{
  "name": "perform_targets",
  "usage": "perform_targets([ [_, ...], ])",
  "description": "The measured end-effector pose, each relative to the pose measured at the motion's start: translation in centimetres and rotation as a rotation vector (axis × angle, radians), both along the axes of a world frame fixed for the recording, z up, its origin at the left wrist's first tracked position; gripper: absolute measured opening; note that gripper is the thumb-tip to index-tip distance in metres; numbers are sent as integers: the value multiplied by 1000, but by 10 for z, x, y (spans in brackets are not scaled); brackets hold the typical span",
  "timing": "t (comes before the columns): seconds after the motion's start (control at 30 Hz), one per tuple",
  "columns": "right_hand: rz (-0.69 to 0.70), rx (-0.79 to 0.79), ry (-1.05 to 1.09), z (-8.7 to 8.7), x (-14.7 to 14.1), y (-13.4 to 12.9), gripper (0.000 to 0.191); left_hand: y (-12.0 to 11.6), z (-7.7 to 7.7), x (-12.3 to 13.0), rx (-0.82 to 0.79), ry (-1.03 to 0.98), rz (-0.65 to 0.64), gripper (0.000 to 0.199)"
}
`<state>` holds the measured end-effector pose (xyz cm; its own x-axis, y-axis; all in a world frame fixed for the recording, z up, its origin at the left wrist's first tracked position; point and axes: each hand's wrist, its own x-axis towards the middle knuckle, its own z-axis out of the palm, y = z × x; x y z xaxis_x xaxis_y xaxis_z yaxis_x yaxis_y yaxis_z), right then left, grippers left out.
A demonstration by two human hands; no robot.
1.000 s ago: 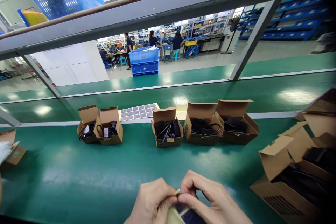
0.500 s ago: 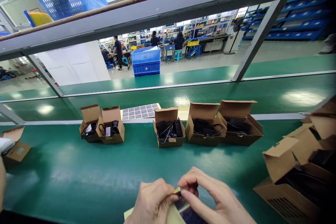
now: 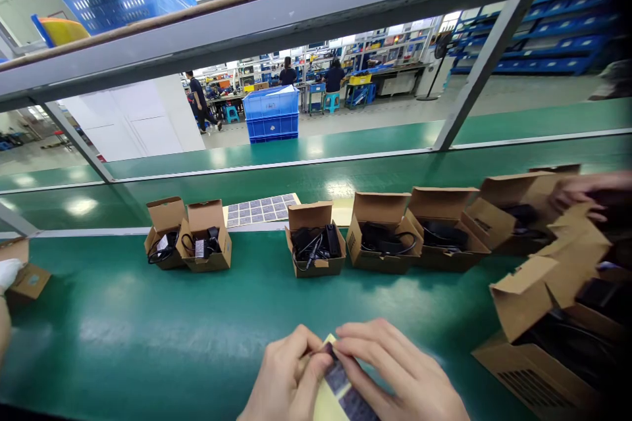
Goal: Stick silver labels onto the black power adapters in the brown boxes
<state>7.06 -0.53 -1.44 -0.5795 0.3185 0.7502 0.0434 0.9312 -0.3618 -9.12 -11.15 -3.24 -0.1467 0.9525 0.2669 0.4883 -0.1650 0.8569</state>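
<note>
Near the bottom edge, my left hand (image 3: 286, 378) pinches a sheet of stickers (image 3: 326, 404) by its upper end. The sheet has pale yellow backing and dark printed labels. My right hand (image 3: 402, 368) is closed at the same end, thumb and fingertips on the dark label at the corner. The fingertips of both hands nearly meet there. Whether the label is lifted from its backing is hidden by the fingers. Beyond my hands stands an open cardboard box (image 3: 318, 268) with a black power adapter and cables inside.
More open boxes (image 3: 210, 263) with black cables line the green bench (image 3: 148, 329). A label sheet (image 3: 261, 209) lies behind them. A co-worker's hand (image 3: 580, 194) is among boxes at right; a gloved hand (image 3: 8, 273) touches a box at far left.
A co-worker's hand has come in at the right, where more open boxes now stand behind the near ones. My fingers have shifted at the sheet's end, exposing more dark labels.
</note>
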Motion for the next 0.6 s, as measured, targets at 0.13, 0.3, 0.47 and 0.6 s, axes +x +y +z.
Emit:
perform_targets([
  [0.13, 31, 264, 33, -24, -1, 7, 25, 11, -3, -6, -230, -231, 58, 60],
  [0.3, 117, 375, 113, -52, 1, 22, 23, 38, -15, -15, -326, -380, -12, 73],
  [0.47, 117, 401, 0, -54, 0, 37, 26, 58, 4, -25, -403, -291, -284, 56],
  [0.6, 120, 393, -51, -49, 3, 40, 22, 73, 11, -33, -542, -248, -356, 44],
])
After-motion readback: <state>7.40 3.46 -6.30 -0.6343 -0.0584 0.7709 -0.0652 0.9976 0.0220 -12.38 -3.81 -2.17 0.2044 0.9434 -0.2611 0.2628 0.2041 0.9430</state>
